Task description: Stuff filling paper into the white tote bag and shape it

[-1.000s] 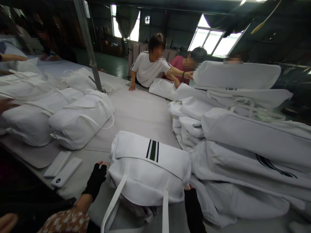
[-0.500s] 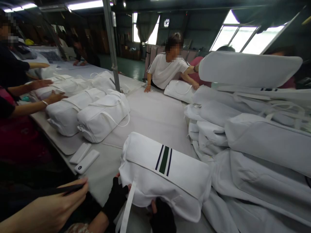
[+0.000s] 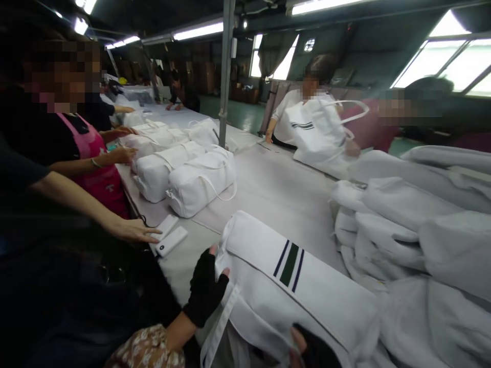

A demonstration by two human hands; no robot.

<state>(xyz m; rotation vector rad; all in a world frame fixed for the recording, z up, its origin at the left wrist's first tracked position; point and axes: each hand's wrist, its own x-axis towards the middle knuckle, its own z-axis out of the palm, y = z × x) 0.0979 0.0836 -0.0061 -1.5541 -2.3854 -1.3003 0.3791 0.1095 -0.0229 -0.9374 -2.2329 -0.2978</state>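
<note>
A white duffel bag [image 3: 326,286] with a green stripe between two navy lines lies on the table in front of me, a strap hanging from its near left side. My left hand [image 3: 207,289], in a black fingerless glove, grips the bag's left end, thumb on the near face and fingers around the edge. My right hand [image 3: 312,350], gloved the same way, is closed at the bag's lower near side. It is partly cut off by the bottom of the picture, and its fingers are mostly hidden.
Piled white bags [image 3: 414,230] rise on the right. Stuffed white bags [image 3: 203,179] stand at left beyond two white phones [image 3: 172,241], which a co-worker's hand [image 3: 138,230] reaches. A metal post [image 3: 226,76] stands behind. Across the table [image 3: 268,174], a person handles a striped bag [image 3: 314,128].
My left hand has moved up along the bag's end. A co-worker's hand with a dark pen-like object has left, and a hand is now at the phones. The person opposite now has a striped bag raised.
</note>
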